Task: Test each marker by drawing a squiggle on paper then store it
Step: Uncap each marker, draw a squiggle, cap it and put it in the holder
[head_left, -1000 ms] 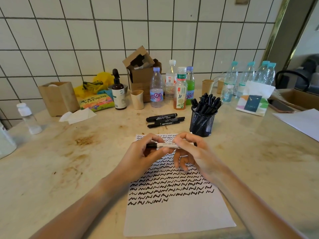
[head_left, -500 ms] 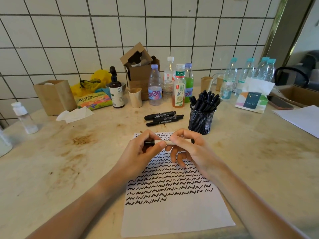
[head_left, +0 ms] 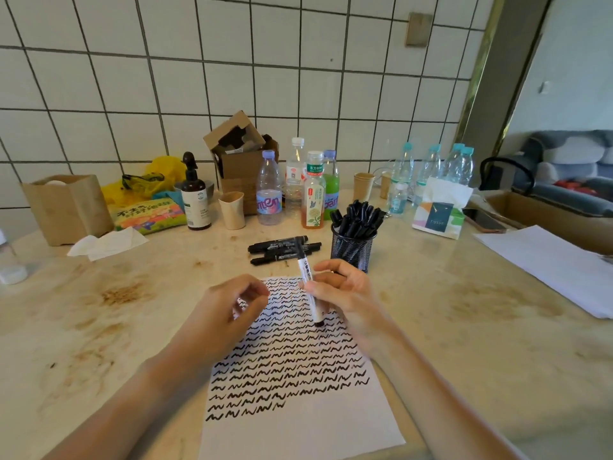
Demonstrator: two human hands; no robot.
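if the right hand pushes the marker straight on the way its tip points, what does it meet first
Most likely the paper. The right hand holds the marker tip down over the squiggle rows; nothing shows between them, though the height of the tip above the sheet is unclear.

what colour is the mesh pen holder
Black; the mesh pen holder shows clearly in the head view.

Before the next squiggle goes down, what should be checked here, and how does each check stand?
1. Marker gripped by right hand: ok.
2. Cap off, tip exposed: ok; tip points down at the paper.
3. Cap in left hand: cannot tell, its fingers curl round something hidden.
4. Blank space below the last row: ok.
5. Mesh holder within reach: ok, likely.
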